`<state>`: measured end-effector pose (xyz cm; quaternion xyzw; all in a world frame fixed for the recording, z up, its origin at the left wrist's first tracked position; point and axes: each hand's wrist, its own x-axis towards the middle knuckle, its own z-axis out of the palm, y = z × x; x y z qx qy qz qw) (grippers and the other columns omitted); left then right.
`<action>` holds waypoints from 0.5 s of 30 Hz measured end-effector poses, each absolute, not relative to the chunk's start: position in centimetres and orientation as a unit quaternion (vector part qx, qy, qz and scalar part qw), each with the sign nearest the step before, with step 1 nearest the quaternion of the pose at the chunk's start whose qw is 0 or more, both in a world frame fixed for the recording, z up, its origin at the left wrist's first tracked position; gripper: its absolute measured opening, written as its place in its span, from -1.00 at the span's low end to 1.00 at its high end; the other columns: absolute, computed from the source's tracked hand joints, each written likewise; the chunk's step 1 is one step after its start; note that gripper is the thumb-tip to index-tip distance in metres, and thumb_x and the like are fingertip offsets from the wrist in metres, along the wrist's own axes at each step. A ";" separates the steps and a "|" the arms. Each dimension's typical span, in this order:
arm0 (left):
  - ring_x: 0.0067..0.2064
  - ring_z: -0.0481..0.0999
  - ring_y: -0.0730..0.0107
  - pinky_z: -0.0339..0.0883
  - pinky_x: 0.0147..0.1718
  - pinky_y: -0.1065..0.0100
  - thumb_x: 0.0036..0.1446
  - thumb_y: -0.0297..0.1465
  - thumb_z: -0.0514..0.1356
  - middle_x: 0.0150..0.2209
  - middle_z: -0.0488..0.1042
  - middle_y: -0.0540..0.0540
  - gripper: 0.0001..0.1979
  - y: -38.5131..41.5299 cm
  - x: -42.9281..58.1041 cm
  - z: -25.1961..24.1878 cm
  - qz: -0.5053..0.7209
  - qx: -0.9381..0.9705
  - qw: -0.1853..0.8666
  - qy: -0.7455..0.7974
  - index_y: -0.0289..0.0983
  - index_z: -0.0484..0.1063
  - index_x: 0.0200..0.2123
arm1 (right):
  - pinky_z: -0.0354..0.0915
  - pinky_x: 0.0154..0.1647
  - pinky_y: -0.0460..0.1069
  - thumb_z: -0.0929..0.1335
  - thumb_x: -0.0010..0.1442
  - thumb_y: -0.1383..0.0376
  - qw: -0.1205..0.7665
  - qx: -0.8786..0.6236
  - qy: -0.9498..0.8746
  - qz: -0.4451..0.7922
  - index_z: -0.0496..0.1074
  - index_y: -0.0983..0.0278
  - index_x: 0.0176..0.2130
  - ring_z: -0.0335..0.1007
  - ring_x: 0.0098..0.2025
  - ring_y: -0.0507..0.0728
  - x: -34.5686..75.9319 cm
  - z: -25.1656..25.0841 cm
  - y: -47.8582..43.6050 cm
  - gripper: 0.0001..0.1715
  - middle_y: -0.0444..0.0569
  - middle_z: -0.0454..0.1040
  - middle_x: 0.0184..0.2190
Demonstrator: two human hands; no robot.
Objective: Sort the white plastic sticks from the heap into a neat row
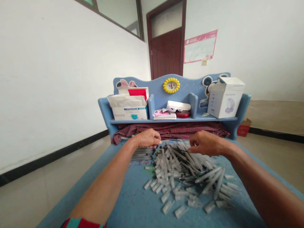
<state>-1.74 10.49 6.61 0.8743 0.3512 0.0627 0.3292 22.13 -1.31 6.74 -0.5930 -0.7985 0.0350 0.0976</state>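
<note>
My left hand (148, 138) is closed, thumb and fingers pinched together over a row of clear pens (142, 154) with dark ends, lying side by side. What it grips, if anything, is too small and blurred to name. My right hand (203, 143) hovers at the far right side of a big heap of clear pen barrels (175, 158). Its fingers are also pinched, near thin dark pieces in the heap, and I cannot make out what is between them. Many short clear pen caps (180, 211) lie scattered along the near side of the heap.
A blue desk (133, 196) carries all this. Behind it stands a blue shelf (171, 121) with a mask box (130, 113), a yellow clock (171, 85), a red round tin (182, 114) and a white carton (225, 99). Checked cloth (142, 129) lies bunched below the shelf.
</note>
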 end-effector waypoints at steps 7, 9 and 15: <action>-0.55 0.28 0.53 0.07 -0.57 0.52 -0.10 -0.39 0.16 -0.60 0.33 0.09 -0.86 7.1 1.7 6.9 0.072 0.908 0.316 0.266 -0.33 0.43 -0.43 | 0.04 -0.49 -0.11 0.29 0.12 0.19 0.187 -0.566 -0.803 0.008 0.48 0.26 -0.31 0.35 -0.46 0.04 19.9 5.8 -1.4 -0.77 -0.07 0.51 -0.46; -0.54 0.28 0.53 0.06 -0.57 0.52 -0.11 -0.41 0.16 -0.59 0.33 0.09 -0.85 6.8 1.9 7.0 0.079 0.914 0.315 0.243 -0.34 0.43 -0.41 | 0.03 -0.49 -0.12 0.28 0.14 0.25 0.187 -0.551 -0.813 0.014 0.48 0.27 -0.42 0.33 -0.48 0.02 19.9 5.7 -1.3 -0.77 -0.08 0.48 -0.52; -0.59 0.29 0.53 0.12 -0.59 0.51 -0.05 -0.28 0.16 -0.59 0.38 0.03 -0.77 8.6 -0.2 7.3 0.117 0.876 0.363 0.295 -0.36 0.44 -0.45 | 0.08 -0.59 -0.16 0.23 0.17 0.28 0.220 -0.560 -0.790 0.118 0.42 0.31 -0.43 0.30 -0.64 -0.04 21.8 5.6 -0.3 -0.75 -0.14 0.42 -0.60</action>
